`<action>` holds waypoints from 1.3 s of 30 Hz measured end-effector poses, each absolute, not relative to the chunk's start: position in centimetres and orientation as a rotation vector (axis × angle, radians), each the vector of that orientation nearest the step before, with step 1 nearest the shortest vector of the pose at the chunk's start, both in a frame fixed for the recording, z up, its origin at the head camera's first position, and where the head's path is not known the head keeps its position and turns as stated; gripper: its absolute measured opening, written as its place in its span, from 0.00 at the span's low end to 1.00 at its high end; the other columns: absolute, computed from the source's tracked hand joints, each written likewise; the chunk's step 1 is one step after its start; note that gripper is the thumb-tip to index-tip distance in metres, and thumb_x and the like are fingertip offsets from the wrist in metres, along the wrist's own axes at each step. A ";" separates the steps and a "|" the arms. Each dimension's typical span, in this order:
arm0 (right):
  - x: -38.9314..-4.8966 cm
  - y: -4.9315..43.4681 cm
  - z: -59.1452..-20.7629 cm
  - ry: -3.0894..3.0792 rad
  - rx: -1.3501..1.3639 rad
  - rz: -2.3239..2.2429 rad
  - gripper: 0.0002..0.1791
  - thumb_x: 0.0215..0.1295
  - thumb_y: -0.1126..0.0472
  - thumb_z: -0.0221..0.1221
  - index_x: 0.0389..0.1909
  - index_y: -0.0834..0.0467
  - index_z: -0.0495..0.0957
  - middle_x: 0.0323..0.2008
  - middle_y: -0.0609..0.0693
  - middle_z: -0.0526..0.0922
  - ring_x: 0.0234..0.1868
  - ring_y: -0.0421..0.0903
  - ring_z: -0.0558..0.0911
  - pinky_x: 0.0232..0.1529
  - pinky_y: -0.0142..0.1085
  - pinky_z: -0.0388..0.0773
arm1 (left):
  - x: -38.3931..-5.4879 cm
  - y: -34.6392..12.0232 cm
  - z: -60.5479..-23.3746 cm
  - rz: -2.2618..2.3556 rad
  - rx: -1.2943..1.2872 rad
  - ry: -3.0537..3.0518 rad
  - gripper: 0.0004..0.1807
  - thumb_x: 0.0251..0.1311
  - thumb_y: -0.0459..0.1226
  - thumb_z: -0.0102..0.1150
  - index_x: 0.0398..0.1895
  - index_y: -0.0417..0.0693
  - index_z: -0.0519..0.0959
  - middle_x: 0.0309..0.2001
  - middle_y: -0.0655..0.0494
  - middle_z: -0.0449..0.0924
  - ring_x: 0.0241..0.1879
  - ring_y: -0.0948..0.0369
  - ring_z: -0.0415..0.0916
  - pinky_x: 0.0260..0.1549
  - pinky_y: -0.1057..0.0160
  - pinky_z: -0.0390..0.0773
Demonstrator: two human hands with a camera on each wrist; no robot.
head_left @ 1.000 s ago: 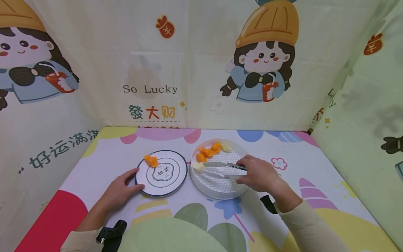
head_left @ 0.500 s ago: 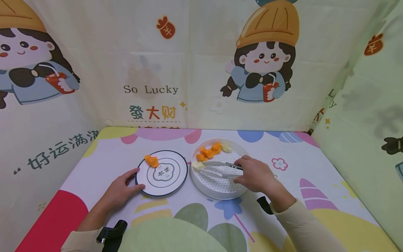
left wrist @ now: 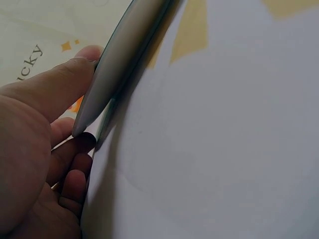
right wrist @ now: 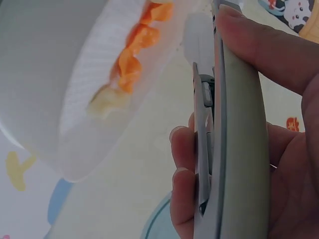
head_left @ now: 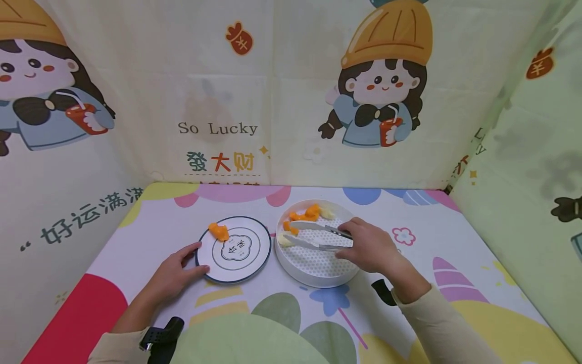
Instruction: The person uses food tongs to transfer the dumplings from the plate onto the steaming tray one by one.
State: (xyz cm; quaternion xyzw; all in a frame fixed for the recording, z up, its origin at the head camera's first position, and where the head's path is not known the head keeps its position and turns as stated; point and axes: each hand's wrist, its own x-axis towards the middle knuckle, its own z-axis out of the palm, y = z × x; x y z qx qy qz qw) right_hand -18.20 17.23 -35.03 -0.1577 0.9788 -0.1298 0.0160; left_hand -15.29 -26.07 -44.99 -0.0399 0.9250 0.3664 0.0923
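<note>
In the head view my left hand point(head_left: 175, 273) holds the left rim of a white plate point(head_left: 236, 270) with a dark blue edge. One orange piece point(head_left: 219, 232) lies on the plate's far left. My right hand point(head_left: 370, 246) grips metal tongs point(head_left: 320, 247) above a round white tray point(head_left: 313, 280) with a dotted base. The tongs' arms are spread: one tip overlaps an orange piece point(head_left: 291, 230), the other a pale piece point(head_left: 284, 241). More orange pieces point(head_left: 311, 212) and another pale piece point(head_left: 327, 214) lie along the tray's far side. Contact at the tips is unclear.
Plate and tray stand side by side on a table with a colourful printed cover point(head_left: 273, 338). Cartoon-printed cloth point(head_left: 291, 101) forms walls behind and at both sides. A black band with a buckle point(head_left: 159, 338) is on the left wrist.
The tongs have shifted slightly toward the tray's far side, their tips moving from the near pale piece up to the neighbouring orange piece. My left hand and the plate stay put.
</note>
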 end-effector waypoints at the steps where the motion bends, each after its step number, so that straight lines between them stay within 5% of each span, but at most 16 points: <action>1: -18.2 17.1 -34.9 3.053 -0.492 -0.410 0.33 0.53 0.50 0.74 0.59 0.59 0.79 0.52 0.55 0.80 0.47 0.52 0.80 0.46 0.50 0.83 | -15.3 -26.1 -45.0 1.089 -0.117 2.747 0.51 0.58 0.57 0.67 0.77 0.42 0.57 0.73 0.30 0.54 0.71 0.34 0.52 0.65 0.38 0.62; 20: -20.3 8.8 -34.3 2.958 -0.590 -0.407 0.38 0.50 0.45 0.75 0.63 0.52 0.78 0.57 0.49 0.78 0.50 0.48 0.77 0.45 0.45 0.81 | -15.3 -26.1 -44.9 1.112 -0.108 2.739 0.50 0.59 0.56 0.67 0.77 0.43 0.58 0.73 0.30 0.55 0.70 0.34 0.53 0.66 0.38 0.62; 39: -21.3 1.5 -35.9 2.915 -0.689 -0.181 0.35 0.57 0.42 0.70 0.61 0.56 0.77 0.50 0.49 0.79 0.42 0.44 0.77 0.42 0.32 0.79 | -15.6 -26.4 -45.0 1.094 -0.078 2.750 0.52 0.57 0.59 0.66 0.77 0.42 0.57 0.73 0.29 0.55 0.71 0.32 0.52 0.65 0.36 0.60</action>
